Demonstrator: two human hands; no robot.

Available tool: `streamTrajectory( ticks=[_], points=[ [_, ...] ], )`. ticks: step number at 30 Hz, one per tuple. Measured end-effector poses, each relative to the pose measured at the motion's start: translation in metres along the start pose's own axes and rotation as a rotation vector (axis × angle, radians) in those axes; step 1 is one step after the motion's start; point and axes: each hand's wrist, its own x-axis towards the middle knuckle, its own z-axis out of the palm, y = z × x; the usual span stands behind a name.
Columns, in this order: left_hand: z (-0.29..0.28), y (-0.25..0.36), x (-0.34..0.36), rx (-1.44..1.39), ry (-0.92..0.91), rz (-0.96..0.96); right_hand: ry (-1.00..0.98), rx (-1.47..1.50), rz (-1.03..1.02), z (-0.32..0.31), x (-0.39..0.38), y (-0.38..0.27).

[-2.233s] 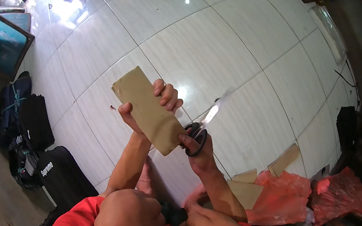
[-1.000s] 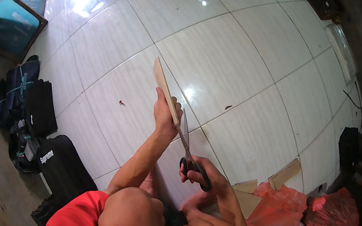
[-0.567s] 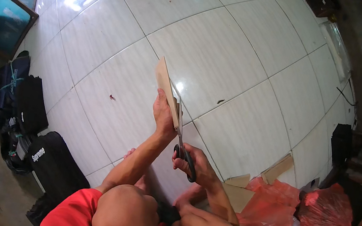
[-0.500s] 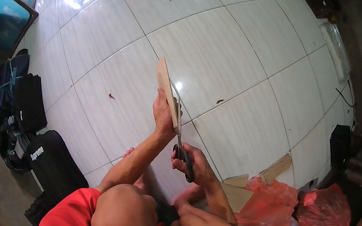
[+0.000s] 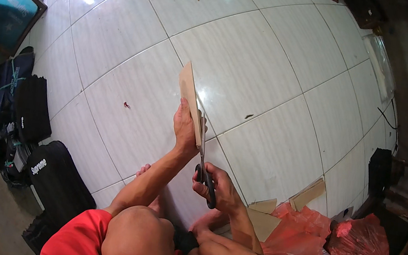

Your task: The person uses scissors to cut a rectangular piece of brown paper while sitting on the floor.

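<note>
A narrow piece of brown cardboard is held up in front of me by my left hand, with its far end pointing away. The thumb lies along its near face, and the other fingers are mostly hidden behind it. My right hand grips the black handles of a pair of scissors. The metal blades reach up along the right edge of the cardboard, close to my left fingers. Whether the blades are biting into the cardboard I cannot tell.
Red plastic bags and brown cardboard pieces lie at my right on the white tiled floor. Stacked black fabric items are at my left, below a blue framed panel. Far right lies a clear plastic package.
The view has shifted slightly. Both hands keep their hold on the cardboard and scissors, and the scissor handles look a little closer together.
</note>
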Motion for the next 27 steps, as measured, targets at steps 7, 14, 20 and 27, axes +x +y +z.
streamTrajectory(
  ticks=[7, 14, 20, 27],
  points=[
    [-0.006, 0.004, 0.003, -0.039, -0.040, 0.012, 0.072, 0.125, 0.099, 0.011, -0.003, 0.004],
    [0.001, 0.014, -0.001, -0.032, -0.057, 0.014, 0.083, 0.221, 0.166, 0.015, -0.007, 0.002],
    [0.006, 0.012, -0.016, -0.015, -0.094, 0.007, 0.066, 0.193, 0.099, 0.016, -0.001, -0.014],
    [0.016, 0.019, -0.022, -0.061, -0.022, 0.012, 0.024, 0.288, 0.074, 0.017, -0.003, -0.014]
  ],
)
